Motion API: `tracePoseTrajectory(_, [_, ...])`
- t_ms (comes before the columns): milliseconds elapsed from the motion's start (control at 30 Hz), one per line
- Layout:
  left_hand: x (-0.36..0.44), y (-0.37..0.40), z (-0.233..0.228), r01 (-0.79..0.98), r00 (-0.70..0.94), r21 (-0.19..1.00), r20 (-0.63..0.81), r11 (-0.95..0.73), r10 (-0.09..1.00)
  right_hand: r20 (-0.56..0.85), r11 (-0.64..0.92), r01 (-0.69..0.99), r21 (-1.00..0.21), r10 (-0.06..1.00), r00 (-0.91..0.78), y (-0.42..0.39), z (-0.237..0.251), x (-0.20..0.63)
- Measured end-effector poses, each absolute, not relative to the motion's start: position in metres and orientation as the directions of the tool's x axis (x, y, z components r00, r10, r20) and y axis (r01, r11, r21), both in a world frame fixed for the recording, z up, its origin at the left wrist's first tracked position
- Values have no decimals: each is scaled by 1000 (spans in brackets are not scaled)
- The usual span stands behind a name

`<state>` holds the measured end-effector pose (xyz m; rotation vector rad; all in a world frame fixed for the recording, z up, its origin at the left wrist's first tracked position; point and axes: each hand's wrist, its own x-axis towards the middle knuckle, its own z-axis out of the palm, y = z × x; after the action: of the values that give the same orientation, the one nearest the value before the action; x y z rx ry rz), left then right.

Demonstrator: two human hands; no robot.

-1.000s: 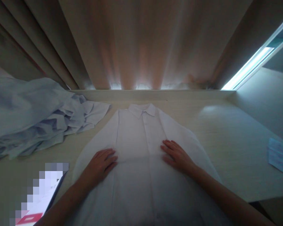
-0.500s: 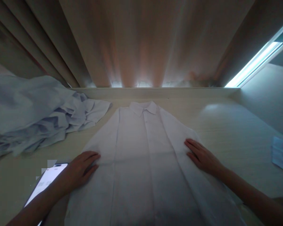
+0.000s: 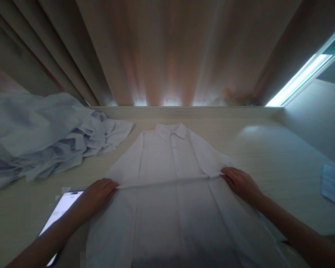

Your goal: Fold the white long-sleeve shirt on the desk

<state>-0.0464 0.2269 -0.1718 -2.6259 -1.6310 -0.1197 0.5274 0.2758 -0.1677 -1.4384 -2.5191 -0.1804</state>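
A white collared shirt (image 3: 159, 156) lies flat on the pale table (image 3: 257, 156), collar toward the far edge and front side up. My left hand (image 3: 102, 190) pinches its left side at about mid-height, sleeve included. On the opposite side my right hand (image 3: 240, 182) pinches the cloth at the same level. Between the two hands a straight crease runs across the shirt, pulled taut. The lower end of the shirt passes out of the bottom of the view, in shadow.
A heap of crumpled white cloth (image 3: 50, 137) covers the far left. A lit phone (image 3: 54, 217) lies partly beneath my left forearm. At the right edge is a pale, flat, folded-looking item (image 3: 333, 186). Brown curtains (image 3: 167, 56) hang behind the table.
Both hands have gone from resting with loose fingers on the shirt to pinching its sides. A raised crease now spans the shirt between them.
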Motion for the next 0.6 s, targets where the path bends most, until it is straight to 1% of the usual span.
tracePoseTrajectory(100, [-54, 227, -164, 886, 464, -15, 25, -464, 885, 234, 498, 866, 32, 839, -491, 276, -163, 531])
tracePoseTrajectory(233, [-64, 223, -156, 870, 492, -12, -36, -493, 870, 200, 559, 828, 49, 807, -556, 273, -163, 543])
tracePoseTrajectory(400, [-56, 216, -147, 898, 438, -4, -86, -440, 895, 210, 543, 839, 44, 816, -539, 270, -167, 546])
tracePoseTrajectory(600, [-50, 216, -137, 924, 381, 16, -126, -382, 916, 205, 511, 858, 48, 836, -509, 275, -158, 540])
